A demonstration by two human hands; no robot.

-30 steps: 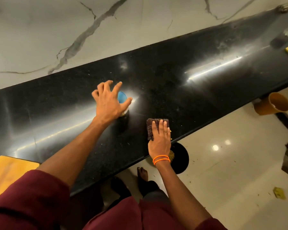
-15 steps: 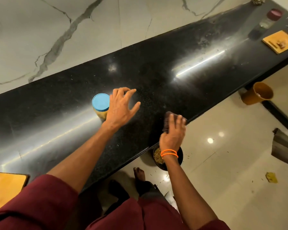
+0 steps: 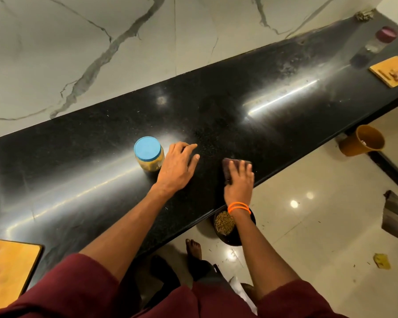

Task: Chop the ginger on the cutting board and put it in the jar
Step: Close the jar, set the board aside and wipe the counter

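Note:
A clear jar (image 3: 149, 157) with a blue lid and yellowish contents stands on the black countertop (image 3: 216, 115). My left hand (image 3: 178, 167) rests flat on the counter just right of the jar, fingers relaxed and holding nothing. My right hand (image 3: 239, 180) presses straight fingers down on a dark scrub pad (image 3: 229, 167) near the counter's front edge. A wooden cutting board (image 3: 8, 267) lies at the bottom left corner. A second wooden board (image 3: 392, 71) with small pieces on it sits far right.
A black bowl (image 3: 236, 228) of chopped scraps sits on the floor below the counter edge, under my right wrist. An orange bucket (image 3: 362, 141) stands on the floor at right. A purple-lidded jar (image 3: 385, 36) is at the counter's far end. My bare foot (image 3: 193, 249) shows below.
My left hand has let go of the jar and moved to its right, onto the counter. My right hand slid the pad to the right along the front edge.

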